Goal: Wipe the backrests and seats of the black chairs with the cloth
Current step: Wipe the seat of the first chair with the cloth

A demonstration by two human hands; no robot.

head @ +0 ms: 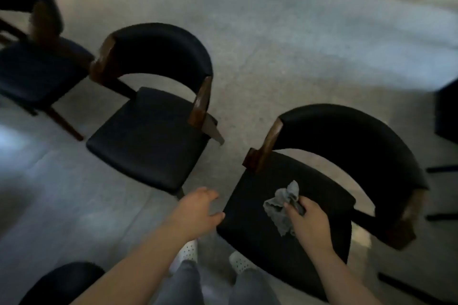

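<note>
Two white shoes [188, 252] and grey trouser legs [183, 285] show at the bottom, so the person stands right at the front of the near chair [319, 181]. Their right hand [309, 223] is closed around a grey cloth [282, 208], which is bunched up and hangs out past the fingers. It rests on or just above the black seat [250, 205]; I cannot tell which. I think the seat is being wiped, because the cloth is low and near the middle.

Their left hand [198, 210] is open and holds nothing. Its fingers spread by the seat's left edge, maybe to keep the chair from sliding.

Its curved backrest [359, 136] sits behind the seat, well apart from the cloth. A second black chair [153, 121] stands close on the left, with a third chair [32, 74] farther off. Wooden arm posts [267, 146] stick up at the seat's back corner and could bump the hand as it wipes.
</note>
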